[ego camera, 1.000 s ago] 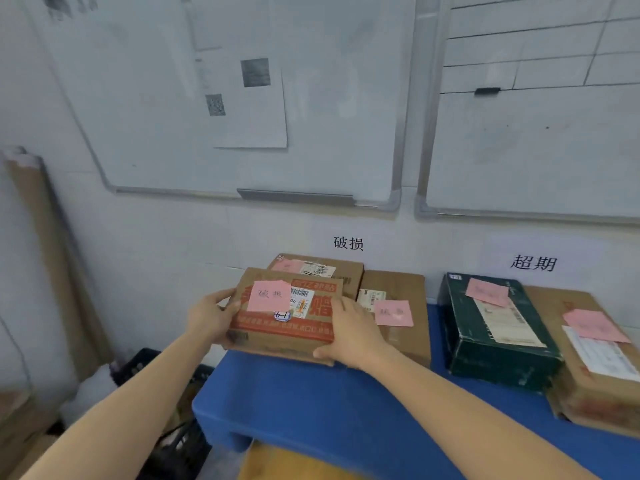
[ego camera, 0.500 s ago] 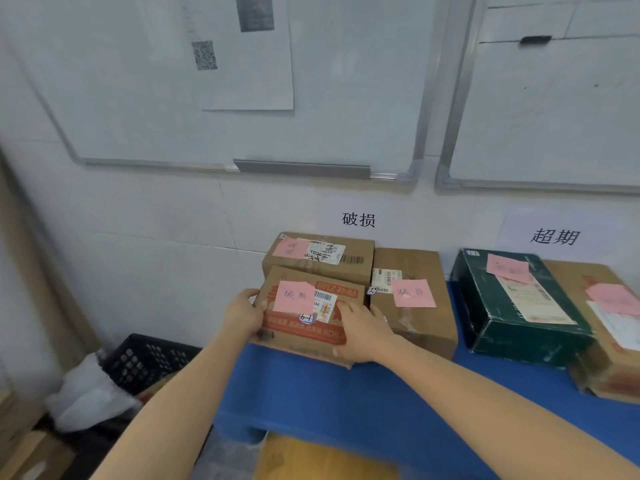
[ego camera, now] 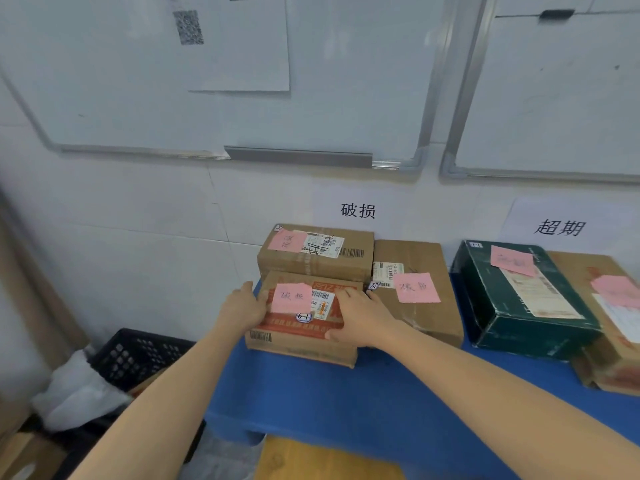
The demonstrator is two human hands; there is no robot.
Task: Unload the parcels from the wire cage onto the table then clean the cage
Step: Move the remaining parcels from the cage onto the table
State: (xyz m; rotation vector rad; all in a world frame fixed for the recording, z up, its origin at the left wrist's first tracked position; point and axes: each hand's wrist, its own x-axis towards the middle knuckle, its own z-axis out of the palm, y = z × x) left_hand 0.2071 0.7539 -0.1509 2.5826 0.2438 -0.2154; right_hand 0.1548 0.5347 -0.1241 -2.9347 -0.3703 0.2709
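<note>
In the head view, your left hand (ego camera: 244,306) gripped the left edge of the red-printed cardboard parcel (ego camera: 294,342), fingers curled over its top, while your right hand (ego camera: 363,315) clasped its right end, fingers across the top and thumb down on the front face. The parcel lay on the blue table (ego camera: 346,396) near its left end and carried a pink note (ego camera: 291,297) beside a shipping label. Its back edge sat against a second cardboard parcel (ego camera: 356,268), and a flatter brown parcel (ego camera: 420,258) lay just beside your right hand; both bore pink notes and sat below the wall sign 破损 (ego camera: 357,210). Further right, under the sign 超期 (ego camera: 559,227), a dark green box (ego camera: 540,329) touched another cardboard parcel (ego camera: 609,362). A black crate (ego camera: 138,355) and a white bag (ego camera: 76,389) sat low, left of the table.
</note>
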